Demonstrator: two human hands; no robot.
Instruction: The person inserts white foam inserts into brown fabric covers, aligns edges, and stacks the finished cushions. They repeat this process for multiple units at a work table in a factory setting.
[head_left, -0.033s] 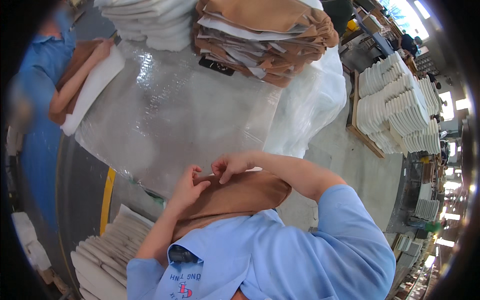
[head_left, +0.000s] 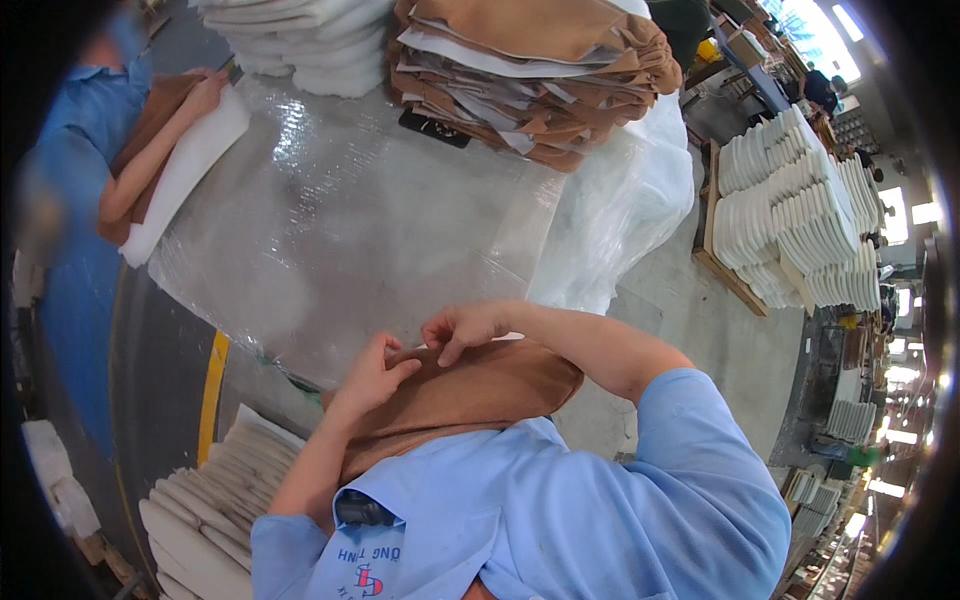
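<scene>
A brown fabric cushion cover (head_left: 480,385) lies against my body at the near edge of the table, and a thin white edge shows along its far side. My left hand (head_left: 378,375) is at the cover's far edge, thumb and fingers closed on the fabric. Just right of it, my right hand (head_left: 465,330) pinches the same edge between thumb and curled fingers. The fingertips of both hands are partly hidden.
The table (head_left: 350,220) has a plastic-wrapped top. Brown covers (head_left: 530,80) and white pads (head_left: 300,40) are stacked at its far side. At far left, a co-worker (head_left: 85,150) handles a white pad. More pads stand lower left (head_left: 220,500) and on a right-hand pallet (head_left: 740,260).
My left fingers have drawn slightly closer to the cover's edge. A bit more brown fabric shows left of my left wrist. The right hand has barely moved.
</scene>
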